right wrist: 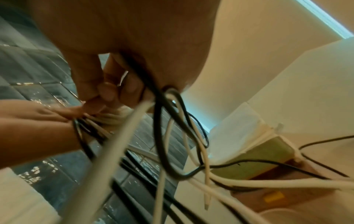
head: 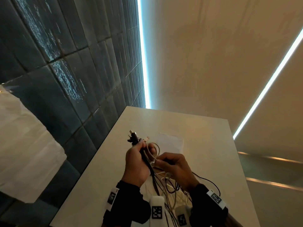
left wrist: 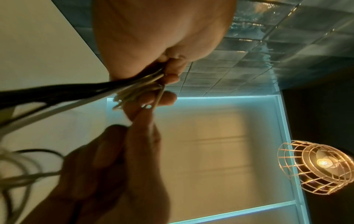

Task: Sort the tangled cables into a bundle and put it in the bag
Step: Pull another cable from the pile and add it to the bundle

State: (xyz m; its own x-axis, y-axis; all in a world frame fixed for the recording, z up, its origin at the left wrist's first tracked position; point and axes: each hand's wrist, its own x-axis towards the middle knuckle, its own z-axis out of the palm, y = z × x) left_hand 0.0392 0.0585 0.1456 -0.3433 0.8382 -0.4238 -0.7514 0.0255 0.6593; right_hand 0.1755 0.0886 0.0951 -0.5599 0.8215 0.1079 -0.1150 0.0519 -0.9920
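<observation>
In the head view my left hand (head: pixel 137 154) grips a bunch of black and white cables (head: pixel 148 158) upright above the white table (head: pixel 213 145). Their plug ends (head: pixel 133 136) stick out above the fist. My right hand (head: pixel 164 161) is just to the right and pinches a white cable loop beside the bunch. Loose cable tails (head: pixel 172 189) hang down and spread on the table between my wrists. A flat white bag (head: pixel 170 141) lies on the table behind my hands. The left wrist view shows my left hand's fingers (left wrist: pixel 168 78) curled round the cables (left wrist: pixel 134 89). A black strand (right wrist: pixel 162 121) runs through my right hand (right wrist: pixel 107 92).
The table's left edge (head: pixel 91 159) drops to a dark tiled floor (head: pixel 65 79). White fabric (head: pixel 24 145) lies at the far left. A thin black cable (head: pixel 211 182) trails to the right of my right wrist. A wire-cage lamp (left wrist: pixel 316 166) shows in the left wrist view.
</observation>
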